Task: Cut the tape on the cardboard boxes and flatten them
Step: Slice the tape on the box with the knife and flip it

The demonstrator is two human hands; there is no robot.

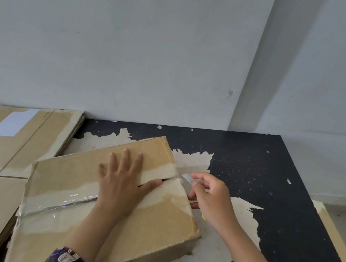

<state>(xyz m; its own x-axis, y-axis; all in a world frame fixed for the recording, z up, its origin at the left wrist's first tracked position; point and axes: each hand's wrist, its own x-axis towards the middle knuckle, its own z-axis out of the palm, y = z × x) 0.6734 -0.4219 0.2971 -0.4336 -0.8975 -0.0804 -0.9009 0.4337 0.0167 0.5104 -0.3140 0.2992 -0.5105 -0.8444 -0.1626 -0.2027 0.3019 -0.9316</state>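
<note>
Left hand (122, 181) lies flat, fingers spread, on box (81, 186): worn brown cardboard, clear tape (59, 200) along seam running near-left to far-right. Right hand (211, 196) pinches blade (188, 177) at seam's far end, tip pointing left, on table (282, 193).

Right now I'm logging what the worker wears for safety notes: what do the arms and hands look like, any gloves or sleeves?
Both hands are bare, with no gloves, rings or watch visible. The left hand comes out of a dark navy sleeve printed with cream, swirling line motifs, ending partway along the forearm. The right hand and its forearm show no sleeve as far as the frame's edge.
</note>
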